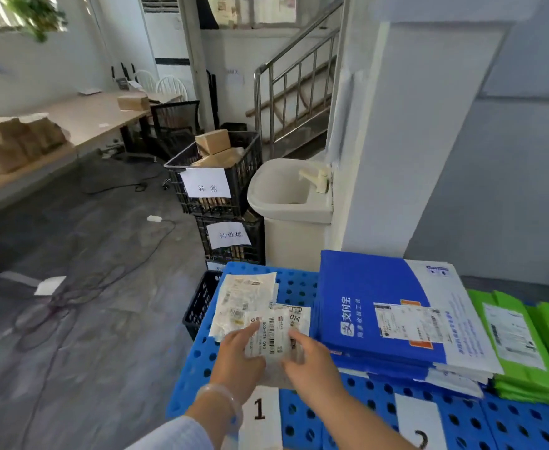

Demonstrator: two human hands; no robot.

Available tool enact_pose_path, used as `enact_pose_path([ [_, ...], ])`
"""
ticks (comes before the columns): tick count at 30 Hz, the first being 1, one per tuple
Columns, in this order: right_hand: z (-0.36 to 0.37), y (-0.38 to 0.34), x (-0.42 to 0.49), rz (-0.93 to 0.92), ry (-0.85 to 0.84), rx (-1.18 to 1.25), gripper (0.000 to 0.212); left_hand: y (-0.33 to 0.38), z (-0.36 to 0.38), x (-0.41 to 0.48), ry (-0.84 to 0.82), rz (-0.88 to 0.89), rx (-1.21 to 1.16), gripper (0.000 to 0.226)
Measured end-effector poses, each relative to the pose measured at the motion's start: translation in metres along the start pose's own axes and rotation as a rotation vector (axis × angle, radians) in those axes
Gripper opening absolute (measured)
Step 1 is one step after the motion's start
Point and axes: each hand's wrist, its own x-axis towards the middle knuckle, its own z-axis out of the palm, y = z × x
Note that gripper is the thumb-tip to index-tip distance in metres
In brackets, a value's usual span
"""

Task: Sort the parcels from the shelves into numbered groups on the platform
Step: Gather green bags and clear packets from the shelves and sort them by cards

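Both hands, left hand (239, 354) and right hand (312, 362), pinch the white parcel (274, 336); card 1 (260, 409) lies at six o'clock

Both hands, left hand (240, 349) and right hand (312, 358), grip a small white parcel (271, 336) over the blue platform (302, 417), above the "1" label (260, 409) (white parcels (244, 300) behind). Blue envelopes (380, 306) stacked just right, green envelopes (526, 345) beyond.
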Motion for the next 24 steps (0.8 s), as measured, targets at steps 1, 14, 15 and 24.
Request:
enact_pose_path([
  [1,0.008,-0.005,0.011,0.012,0.002,-0.008,0.057,-0.003,-0.008,0.015,-0.015,-0.001,0.002,0.062],
  [14,0.043,-0.04,0.085,0.091,-0.057,-0.042,0.067,-0.038,-0.054,0.131,-0.246,0.032,0.497,0.073],
  [15,0.042,-0.036,0.082,0.096,-0.039,-0.048,0.068,-0.039,-0.053,0.129,-0.237,0.059,0.539,0.073],
  [24,0.002,-0.019,0.017,0.016,0.118,-0.151,0.064,-0.016,-0.027,0.095,-0.206,0.255,0.673,0.067],
])
